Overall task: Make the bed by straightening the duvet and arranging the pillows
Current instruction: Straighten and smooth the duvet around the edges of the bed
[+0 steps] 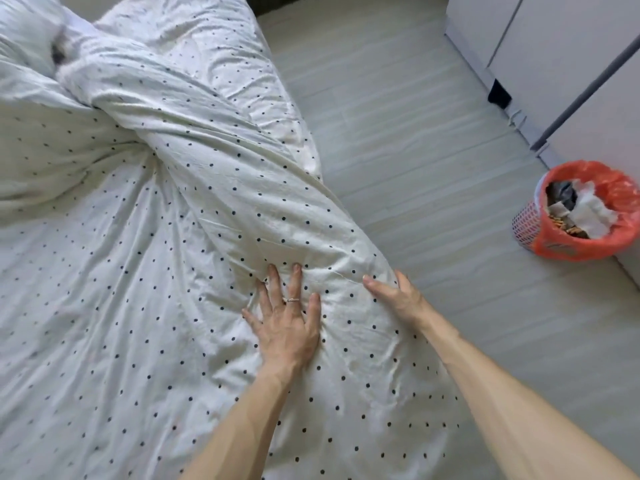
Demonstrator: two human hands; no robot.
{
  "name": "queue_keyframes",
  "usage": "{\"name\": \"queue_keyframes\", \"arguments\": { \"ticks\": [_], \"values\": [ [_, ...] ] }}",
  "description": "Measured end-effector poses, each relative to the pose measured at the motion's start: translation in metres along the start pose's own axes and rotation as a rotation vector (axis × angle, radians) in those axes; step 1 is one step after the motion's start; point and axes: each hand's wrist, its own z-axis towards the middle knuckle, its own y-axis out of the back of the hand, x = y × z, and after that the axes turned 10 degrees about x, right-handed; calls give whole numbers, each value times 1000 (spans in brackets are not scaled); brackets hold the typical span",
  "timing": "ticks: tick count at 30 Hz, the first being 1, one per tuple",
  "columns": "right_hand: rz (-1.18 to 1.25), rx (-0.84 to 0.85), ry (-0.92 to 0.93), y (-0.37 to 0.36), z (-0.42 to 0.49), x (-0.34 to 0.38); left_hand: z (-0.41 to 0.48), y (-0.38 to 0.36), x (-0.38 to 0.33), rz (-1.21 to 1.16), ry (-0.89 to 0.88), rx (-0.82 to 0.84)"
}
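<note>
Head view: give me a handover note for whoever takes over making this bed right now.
Left hand: flat, fingers spread, pressing on the duvet.
Right hand: straight fingers against the side of the duvet's bunched ridge.
Done: the near part lies fairly flat.
Left: untwist the ridge, smooth the wrinkles, arrange the pillows; a likely pillow lies far left, blurred.

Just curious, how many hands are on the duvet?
2. The left hand presses flat on the duvet; the right hand rests on its rolled edge, fingers hidden.
</note>
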Motion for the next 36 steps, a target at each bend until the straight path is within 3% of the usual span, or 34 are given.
{"name": "queue_keyframes", "arguments": {
  "ticks": [2, 7, 11, 15, 18, 20, 24, 26, 29, 30, 33, 36],
  "values": [
    [-27, 15, 33, 2, -4, 4, -2, 3, 0, -8, 11, -5],
    [-298, -194, 220, 13, -58, 21, -30, 6, -13, -24, 61, -65],
    [-141, -185, 346, 47, -135, 15, -79, 2, -49, -111, 113, -131],
    [66, -124, 105, 68, -157, -61, -116, -14, -80, -55, 110, -11],
    [-102, -135, -100, 65, -152, -107, -146, -53, -86, 62, 104, 124],
    [-78, -93, -68, 68, -144, -113, -161, -82, -85, 151, 100, 123],
    [36, 145, -68, 75, -131, -137, -165, -109, -78, 146, 145, 77],
    [-54, 113, -46, 79, -137, -142, -164, -111, -78, 156, 152, 94],
    [-277, -171, 125, 95, -151, -137, -164, -109, -82, 144, 161, 44],
    [-346, -179, 119, 101, -155, -139, -163, -108, -83, 150, 159, 52],
    [-532, 5, -93, 102, -161, -158, -163, -109, -89, 179, 183, 176],
    [-669, -4, -153, 86, -153, -130, -158, -102, -102, 120, 246, 176]
  ]
}}
